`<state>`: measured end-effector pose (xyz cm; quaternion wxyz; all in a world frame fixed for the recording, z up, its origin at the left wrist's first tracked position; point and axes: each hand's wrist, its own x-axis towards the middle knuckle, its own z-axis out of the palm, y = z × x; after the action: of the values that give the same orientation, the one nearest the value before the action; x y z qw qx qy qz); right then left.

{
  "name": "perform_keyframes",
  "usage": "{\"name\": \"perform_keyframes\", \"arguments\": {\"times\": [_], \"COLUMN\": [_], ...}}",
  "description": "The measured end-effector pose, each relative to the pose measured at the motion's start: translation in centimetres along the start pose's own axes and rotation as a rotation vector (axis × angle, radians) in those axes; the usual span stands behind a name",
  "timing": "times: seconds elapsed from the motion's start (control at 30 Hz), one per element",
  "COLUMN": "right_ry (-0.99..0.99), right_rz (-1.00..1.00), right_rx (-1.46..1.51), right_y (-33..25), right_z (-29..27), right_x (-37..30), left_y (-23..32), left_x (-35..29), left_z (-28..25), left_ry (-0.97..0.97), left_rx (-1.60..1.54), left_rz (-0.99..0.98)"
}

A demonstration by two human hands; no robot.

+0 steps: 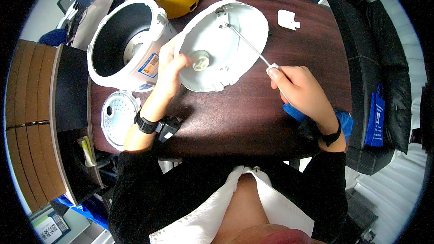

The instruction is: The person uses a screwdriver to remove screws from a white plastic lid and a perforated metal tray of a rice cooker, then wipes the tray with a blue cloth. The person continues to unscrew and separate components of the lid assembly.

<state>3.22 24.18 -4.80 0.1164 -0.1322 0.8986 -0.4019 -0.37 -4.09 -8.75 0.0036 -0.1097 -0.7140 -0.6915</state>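
My left hand (170,73) grips the left edge of a white oval rice cooker lid (244,45), its hollow inner side toward me and tilted up off the table. The thumb lies by a round whitish fitting (200,60) inside the shell. In my right hand (298,86) is a screwdriver (251,46), held by its pale handle. Its tip meets the small hinge bracket (222,20) near the lid's upper edge; whether it sits in a screw is too small to tell. The rice cooker body (131,45) stands lidless at the left, its dark inside showing.
A perforated round inner lid plate (118,119) lies at the table's left edge. Behind stands a yellow pot (178,1) with a dark lid. A small white plastic piece (288,19) lies at the far right. Blue cloth (346,124) is under my right forearm; a black sofa (370,72) stands beyond.
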Motion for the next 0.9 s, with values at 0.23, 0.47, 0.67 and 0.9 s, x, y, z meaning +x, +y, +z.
{"name": "perform_keyframes", "arguments": {"times": [0.23,0.47,0.67,0.9], "right_ry": [0.435,0.653,0.311,-0.13], "right_rz": [-0.169,-0.204,-0.103,0.068], "right_rx": [-0.451,-0.537,-0.035,0.257], "right_y": [0.7,0.7,0.6,0.1], "right_z": [0.4,-1.3,-2.1,-0.8], "right_x": [-0.4,-0.1,-0.3,0.1], "left_y": [0.5,1.0,0.6,0.5], "left_x": [-0.2,-0.3,-0.1,-0.1], "left_z": [0.4,0.5,0.0,0.1], "left_ry": [0.007,-0.023,0.027,0.029], "left_rx": [0.025,0.032,0.05,0.036], "left_rz": [0.084,0.111,0.081,0.077]}}
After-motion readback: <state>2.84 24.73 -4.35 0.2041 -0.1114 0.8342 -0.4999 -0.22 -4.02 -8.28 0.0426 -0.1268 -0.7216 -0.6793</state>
